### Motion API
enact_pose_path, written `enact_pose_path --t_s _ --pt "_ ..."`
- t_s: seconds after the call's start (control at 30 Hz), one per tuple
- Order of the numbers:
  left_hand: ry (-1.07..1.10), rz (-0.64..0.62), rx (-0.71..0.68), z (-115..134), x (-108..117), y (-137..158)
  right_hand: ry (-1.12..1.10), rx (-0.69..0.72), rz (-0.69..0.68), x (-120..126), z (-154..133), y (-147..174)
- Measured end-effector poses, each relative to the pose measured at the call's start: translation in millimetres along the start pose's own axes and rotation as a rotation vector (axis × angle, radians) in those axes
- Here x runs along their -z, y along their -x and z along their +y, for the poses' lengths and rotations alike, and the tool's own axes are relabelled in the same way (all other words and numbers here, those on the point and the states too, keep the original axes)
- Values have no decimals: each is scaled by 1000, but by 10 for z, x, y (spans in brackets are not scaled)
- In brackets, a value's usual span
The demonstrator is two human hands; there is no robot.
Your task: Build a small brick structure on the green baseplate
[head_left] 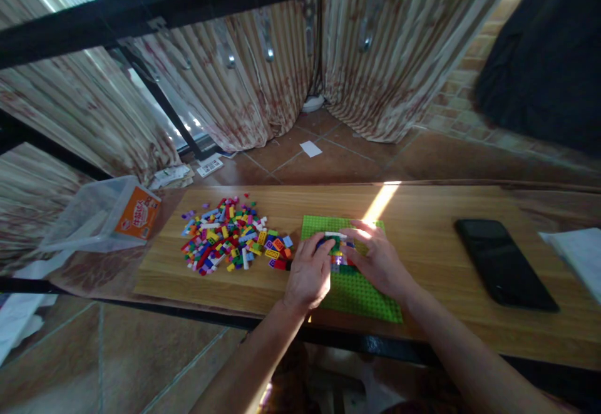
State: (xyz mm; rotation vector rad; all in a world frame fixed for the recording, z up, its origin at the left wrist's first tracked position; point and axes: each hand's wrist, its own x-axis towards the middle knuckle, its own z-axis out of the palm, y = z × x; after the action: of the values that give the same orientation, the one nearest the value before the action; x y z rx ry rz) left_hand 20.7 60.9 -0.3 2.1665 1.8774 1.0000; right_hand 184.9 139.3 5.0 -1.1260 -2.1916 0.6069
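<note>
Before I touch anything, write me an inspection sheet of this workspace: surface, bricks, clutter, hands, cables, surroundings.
Surface: wooden table, bright streak of light at its far edge.
Bricks: some on the green baseplate; loose pile to its left.
Clutter: black device at the table's right.
Hands: left hand and right hand both at the baseplate's bricks; exact grip unclear.
Cables: nothing seen.
Surroundings: clear bin with orange label, curtains, tiled floor.

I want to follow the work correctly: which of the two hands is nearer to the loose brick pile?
The left hand; it lies between the brick pile and the right hand, which is farther away.
</note>
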Motion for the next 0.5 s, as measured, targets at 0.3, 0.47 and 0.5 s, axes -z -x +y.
enact_pose_path --t_s 0.3,0.47,0.5 --pt "-71 28 -62 1 -18 7 -10 -21 51 -56 15 18" --pt "-112 16 -86 12 -23 3 -75 -65 43 -29 -56 -35" --pt "-118 13 -88 15 -21 1 -81 -74 38 -23 -71 -48"
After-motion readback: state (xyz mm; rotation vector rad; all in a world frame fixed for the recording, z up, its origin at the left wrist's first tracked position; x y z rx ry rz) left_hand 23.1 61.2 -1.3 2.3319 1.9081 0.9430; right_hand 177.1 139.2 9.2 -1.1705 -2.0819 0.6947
